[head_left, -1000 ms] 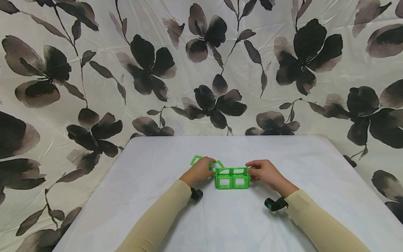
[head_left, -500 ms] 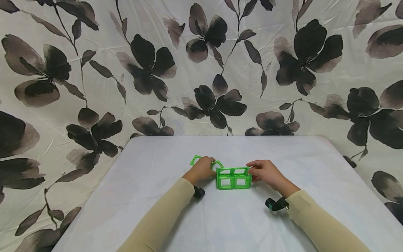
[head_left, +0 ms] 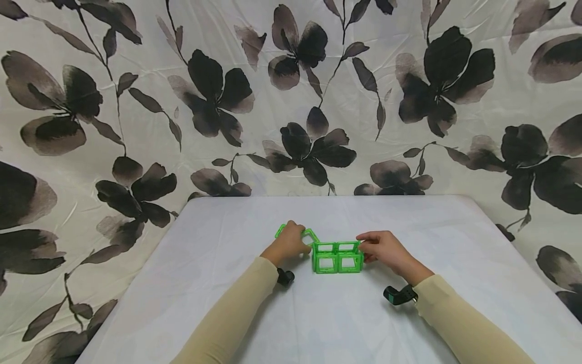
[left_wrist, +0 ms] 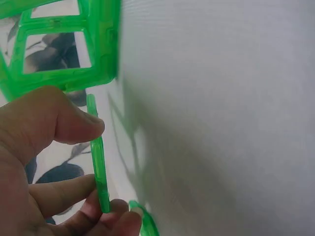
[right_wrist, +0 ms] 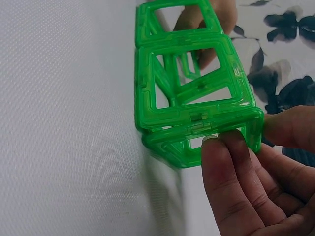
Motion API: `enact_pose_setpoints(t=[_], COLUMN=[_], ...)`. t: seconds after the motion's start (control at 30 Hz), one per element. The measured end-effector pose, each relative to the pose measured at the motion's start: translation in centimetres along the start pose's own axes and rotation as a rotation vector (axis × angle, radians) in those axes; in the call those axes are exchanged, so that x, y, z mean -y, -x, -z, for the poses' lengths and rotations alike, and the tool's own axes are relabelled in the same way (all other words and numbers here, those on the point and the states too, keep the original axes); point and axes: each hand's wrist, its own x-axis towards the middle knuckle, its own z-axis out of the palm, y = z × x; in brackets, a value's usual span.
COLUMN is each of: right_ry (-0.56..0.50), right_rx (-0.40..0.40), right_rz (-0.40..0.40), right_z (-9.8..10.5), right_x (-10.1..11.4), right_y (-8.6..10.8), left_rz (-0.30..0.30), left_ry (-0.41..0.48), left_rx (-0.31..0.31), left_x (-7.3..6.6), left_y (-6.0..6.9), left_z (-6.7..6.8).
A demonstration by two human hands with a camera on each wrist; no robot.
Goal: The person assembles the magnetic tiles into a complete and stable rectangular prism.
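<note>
A box-like frame of green magnetic tiles (head_left: 338, 256), with square windows, stands on the white table. My left hand (head_left: 287, 243), just left of it, pinches a loose green magnetic tile (left_wrist: 100, 167) between thumb and fingers; the tile shows edge-on in the left wrist view. Another green tile (left_wrist: 147, 223) lies by those fingertips, mostly hidden. My right hand (head_left: 390, 254) holds the frame's right end, its fingertips (right_wrist: 216, 162) against the end square and one digit at the far edge. Part of the left hand shows behind the frame in the right wrist view.
The white-covered table (head_left: 345, 323) stretches around the hands, its back edge meeting a floral cloth (head_left: 309, 101). Small black wrist cameras (head_left: 399, 295) sit on both wrists, close above the tabletop.
The left hand first shifts slightly right, then a little back left, its fingers now higher over the loose tiles and covering more of the left one. The right hand and frame stay nearly still.
</note>
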Motion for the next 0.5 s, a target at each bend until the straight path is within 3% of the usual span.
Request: enact_pose_setpoints(t=[0.2,0.5], right_ry=[-0.011,-0.022], right_rx=[0.013,0.022], right_rz=[0.011,0.008], right_z=[0.1,0.0], right_x=[-0.2,-0.2], right_y=[-0.1,0.1], left_rz=[0.020,-0.028], left_ry=[0.070,0.109], left_rx=[-0.002,-0.023], left_x=[0.5,1.6], left_y=[0.3,0.6], left_z=[0.5,1.1])
